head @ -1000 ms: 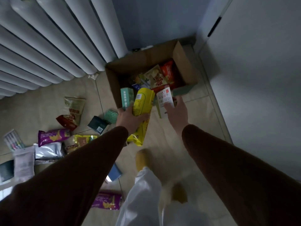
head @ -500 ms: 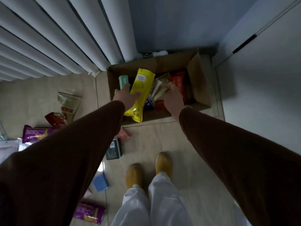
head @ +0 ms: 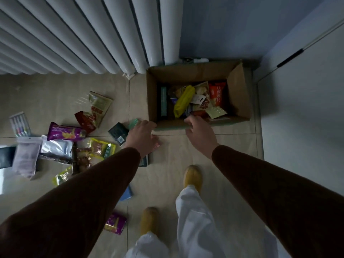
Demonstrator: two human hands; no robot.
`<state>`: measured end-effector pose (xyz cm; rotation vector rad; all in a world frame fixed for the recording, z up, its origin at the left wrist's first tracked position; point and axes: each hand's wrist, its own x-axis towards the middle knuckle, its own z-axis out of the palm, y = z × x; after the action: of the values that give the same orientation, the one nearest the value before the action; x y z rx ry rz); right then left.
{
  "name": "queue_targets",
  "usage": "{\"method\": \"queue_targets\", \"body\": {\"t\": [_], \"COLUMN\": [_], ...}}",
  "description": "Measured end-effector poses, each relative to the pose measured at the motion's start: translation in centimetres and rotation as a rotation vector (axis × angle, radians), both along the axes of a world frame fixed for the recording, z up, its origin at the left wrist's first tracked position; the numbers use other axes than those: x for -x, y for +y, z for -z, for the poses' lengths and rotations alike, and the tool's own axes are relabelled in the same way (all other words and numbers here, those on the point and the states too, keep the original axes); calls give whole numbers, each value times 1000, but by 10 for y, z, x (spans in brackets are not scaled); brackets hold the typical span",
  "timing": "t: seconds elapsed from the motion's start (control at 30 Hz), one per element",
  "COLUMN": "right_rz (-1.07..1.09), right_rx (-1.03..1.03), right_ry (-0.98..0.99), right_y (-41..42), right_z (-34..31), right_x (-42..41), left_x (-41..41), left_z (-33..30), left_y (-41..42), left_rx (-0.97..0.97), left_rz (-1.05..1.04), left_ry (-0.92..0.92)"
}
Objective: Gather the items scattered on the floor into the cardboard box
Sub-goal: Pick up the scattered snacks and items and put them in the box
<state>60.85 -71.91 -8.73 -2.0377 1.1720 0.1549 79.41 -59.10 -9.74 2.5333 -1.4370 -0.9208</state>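
Moved: yellow packet (head: 183, 100) had left the left hand (head: 142, 135) and lay inside the cardboard box (head: 240, 94).
Left hand: empty, fingers spread.
Right hand (head: 201, 134): empty, loosely curled at the box's near wall.
Floor (head: 214, 146): snack packets (head: 64, 133) remained scattered.

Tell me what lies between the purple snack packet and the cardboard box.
In the head view: a red snack bag, a dark packet and a green packet.

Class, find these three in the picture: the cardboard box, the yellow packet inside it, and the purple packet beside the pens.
cardboard box (head: 152, 101): head view, left wall.
yellow packet (head: 183, 101): head view, its middle.
purple packet (head: 64, 134): head view, its middle.
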Motion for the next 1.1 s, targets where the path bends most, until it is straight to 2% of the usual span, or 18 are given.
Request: {"method": "queue_targets", "body": {"t": [0.2,0.37,0.87,1.1], "right_rz": [-70,-137,-420,-461], "right_rx": [72,111,101,95], "right_ry": [25,52,102,117], "right_y": [103,204,445,545], "right_z": [-44,-61,-69,-75], "right_x": [-3,-7,-40,-114], "left_x": [3,2,19,-40], "left_z": [-44,-66,-65,-67], "left_y": [106,210,485,590], "left_rx": [51,-9,-45,-19], "left_rz": [-4,2,-254,-304], "left_ry": [-29,-36,-7,-18]}}
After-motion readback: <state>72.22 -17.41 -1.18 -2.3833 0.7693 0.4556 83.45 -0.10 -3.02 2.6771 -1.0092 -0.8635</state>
